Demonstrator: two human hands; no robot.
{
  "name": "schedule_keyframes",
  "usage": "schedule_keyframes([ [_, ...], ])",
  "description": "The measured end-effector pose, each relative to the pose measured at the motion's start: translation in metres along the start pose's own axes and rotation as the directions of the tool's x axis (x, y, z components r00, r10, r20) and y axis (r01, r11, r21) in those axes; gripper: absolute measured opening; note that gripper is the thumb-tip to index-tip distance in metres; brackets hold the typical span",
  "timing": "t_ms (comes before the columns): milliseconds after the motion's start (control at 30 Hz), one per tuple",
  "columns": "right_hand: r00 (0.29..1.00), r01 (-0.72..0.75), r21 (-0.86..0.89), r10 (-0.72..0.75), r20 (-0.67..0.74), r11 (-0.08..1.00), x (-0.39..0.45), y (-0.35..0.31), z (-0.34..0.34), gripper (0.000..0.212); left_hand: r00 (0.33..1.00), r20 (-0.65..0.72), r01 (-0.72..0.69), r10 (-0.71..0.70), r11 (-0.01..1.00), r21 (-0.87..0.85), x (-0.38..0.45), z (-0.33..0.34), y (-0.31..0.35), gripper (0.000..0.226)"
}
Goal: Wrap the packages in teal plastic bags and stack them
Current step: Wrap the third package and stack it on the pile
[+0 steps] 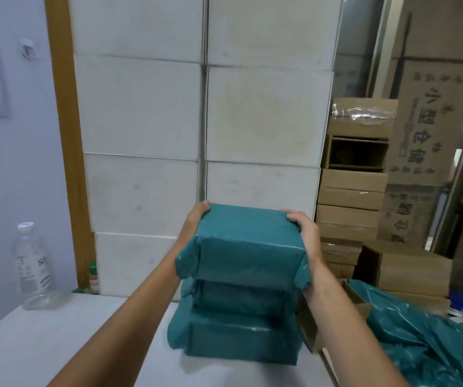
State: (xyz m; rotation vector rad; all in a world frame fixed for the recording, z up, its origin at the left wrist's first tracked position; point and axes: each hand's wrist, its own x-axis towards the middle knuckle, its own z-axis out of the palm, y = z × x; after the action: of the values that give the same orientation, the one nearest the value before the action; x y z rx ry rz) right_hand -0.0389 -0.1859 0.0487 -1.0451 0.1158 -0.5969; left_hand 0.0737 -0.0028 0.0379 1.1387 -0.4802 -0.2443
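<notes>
Soft even light, bowed edges

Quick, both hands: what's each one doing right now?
Left hand: closed on the top teal package's left far corner.
Right hand: closed on the same package's right side.

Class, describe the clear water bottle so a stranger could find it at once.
Start at the white table and go to its far left corner by the pale wall. The water bottle stands upright there, alone: the only clear plastic thing, white-capped, nearly empty.
</notes>
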Motion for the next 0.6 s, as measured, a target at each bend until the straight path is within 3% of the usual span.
schedule_keyframes([
  [100, 0.996, 0.020, -0.056, -0.025, -0.082, 0.998, 0.033, 0.008, 0.002, 0.017, 1.000, -0.009, 0.026, -0.025, 0.999, 0.033, 0.030, -0.006, -0.003, 0.026],
  [200, 0.989, 0.055, -0.194, -0.081, -0.126, 0.979, 0.054, 0.018, -0.002, 0.023, 0.998, -0.047, 0.045, -0.039, 0.992, 0.122, 0.047, -0.013, -0.014, 0.032],
  [267, 0.974, 0.069, -0.240, -0.118, -0.194, 0.968, 0.060, 0.023, -0.008, 0.015, 0.995, -0.099, 0.045, -0.026, 0.980, 0.193, 0.056, -0.019, -0.026, 0.037],
  [367, 0.948, 0.100, -0.276, -0.176, -0.265, 0.956, 0.063, 0.030, -0.016, 0.013, 0.970, -0.188, -0.062, 0.153, 0.906, 0.418, 0.061, -0.024, -0.032, 0.035],
  [467, 0.948, 0.101, -0.337, -0.193, -0.254, 0.936, 0.065, 0.032, -0.018, 0.005, 0.846, -0.269, -0.213, 0.461, 0.754, 0.621, 0.062, -0.025, -0.035, 0.026],
  [500, 0.949, 0.100, -0.346, -0.194, -0.247, 0.933, 0.066, 0.032, -0.019, 0.007, 0.824, -0.283, -0.234, 0.490, 0.750, 0.618, 0.062, -0.024, -0.035, 0.026],
  [600, 0.956, 0.091, -0.339, -0.178, -0.234, 0.936, 0.070, 0.033, -0.019, 0.014, 0.881, -0.261, -0.213, 0.395, 0.823, 0.527, 0.061, -0.022, -0.036, 0.040],
])
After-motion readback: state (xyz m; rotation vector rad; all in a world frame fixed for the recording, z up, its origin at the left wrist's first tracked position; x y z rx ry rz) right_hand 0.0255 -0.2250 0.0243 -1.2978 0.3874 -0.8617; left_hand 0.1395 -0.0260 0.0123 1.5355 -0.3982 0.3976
